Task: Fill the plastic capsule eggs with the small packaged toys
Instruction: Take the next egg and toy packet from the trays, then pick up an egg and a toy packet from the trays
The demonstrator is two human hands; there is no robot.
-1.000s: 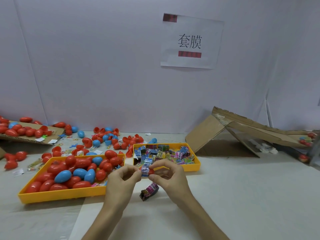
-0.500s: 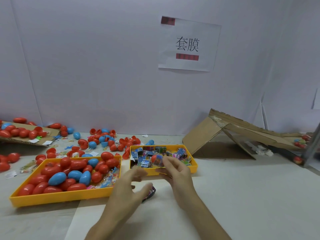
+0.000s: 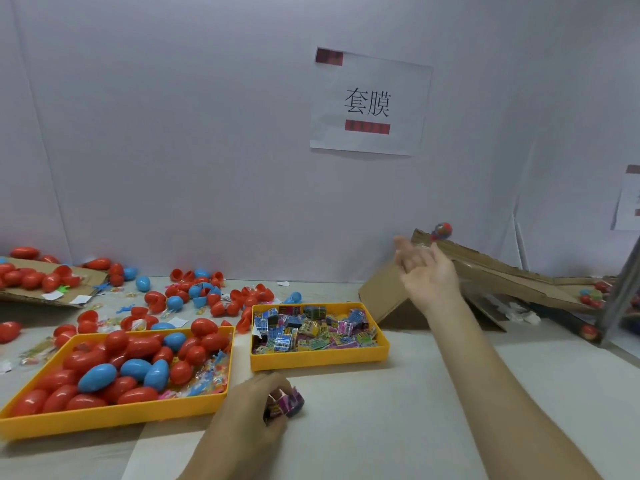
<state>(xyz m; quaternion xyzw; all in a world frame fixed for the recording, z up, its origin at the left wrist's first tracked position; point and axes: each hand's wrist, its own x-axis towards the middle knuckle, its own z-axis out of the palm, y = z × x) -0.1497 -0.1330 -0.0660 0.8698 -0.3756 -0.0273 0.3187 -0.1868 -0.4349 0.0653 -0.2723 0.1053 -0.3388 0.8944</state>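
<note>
Head view: we read 套膜 in black on the white paper sign (image 3: 369, 103) on the wall at twelve o'clock, with blurred red bars above and below the characters. A blurred red-and-blue capsule egg (image 3: 442, 231) shows at the top edge of the cardboard ramp (image 3: 502, 271) at three o'clock, touching or not we cannot tell, at one o'clock of the right hand (image 3: 427, 275), fingers spread, holding nothing. At six o'clock the left hand (image 3: 256, 407) pinches a purple packaged toy (image 3: 287, 405) on the table, near the yellow toy tray (image 3: 318, 358); the yellow egg tray (image 3: 104, 415) lies at eight o'clock.
</note>
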